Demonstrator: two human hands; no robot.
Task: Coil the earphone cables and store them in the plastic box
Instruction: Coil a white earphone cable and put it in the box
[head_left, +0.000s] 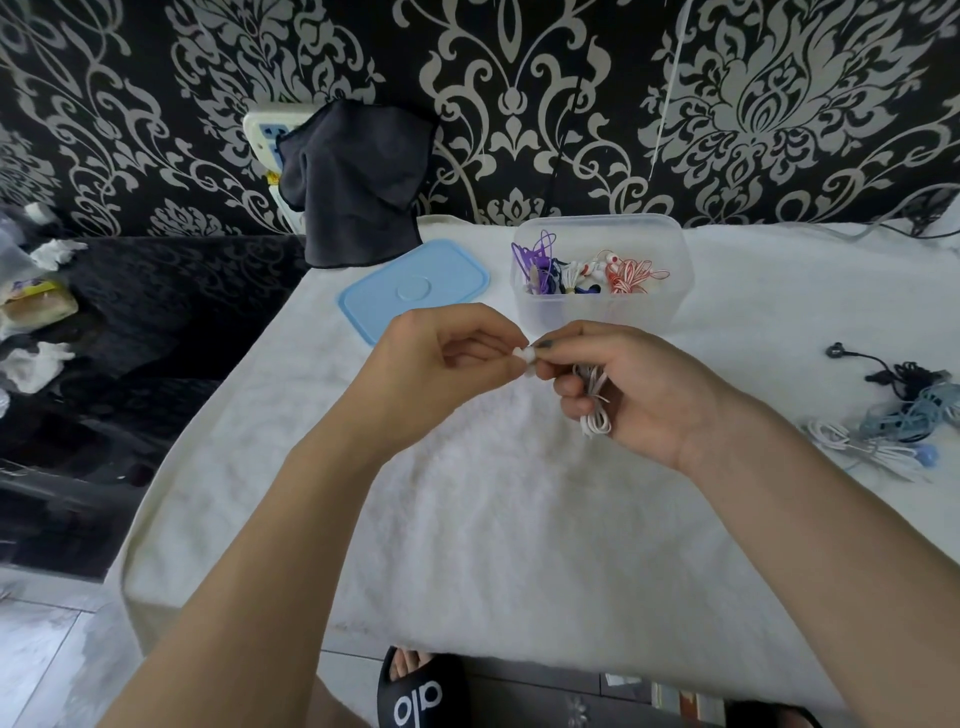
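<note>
White towel (467, 519) covers the work surface; the person stands at its 6 o'clock edge. Clear plastic box (602, 306), open, sits at about 12 o'clock from the hands, already holding several coiled sets — purple, white, red-striped among them. Its blue lid (415, 286) lies flat at 11 o'clock, just beside the box. An uncoiled tangle of black, blue and white earphones (893, 410) waits at 3 o'clock, well apart from the hands. Both hands meet above the towel's middle. Right hand (639, 389) has its fingers curled round a small bundle of white earphone cable (595, 410), a loop hanging out below the fist. Left hand (447, 358) pinches a white end piece (523, 356) between thumb and fingertips, right against the right hand's fingertips; whether it is an earbud or a plug I cannot tell. Judgement on handling: the cable is very light, thin and limp but springy — loops will likely open out once the grip loosens, so the bundle wants holding across its middle with all turns trapped. The end piece is hard and small, a fair place for a pinch; the thin wire where it joins looks the weak spot.
</note>
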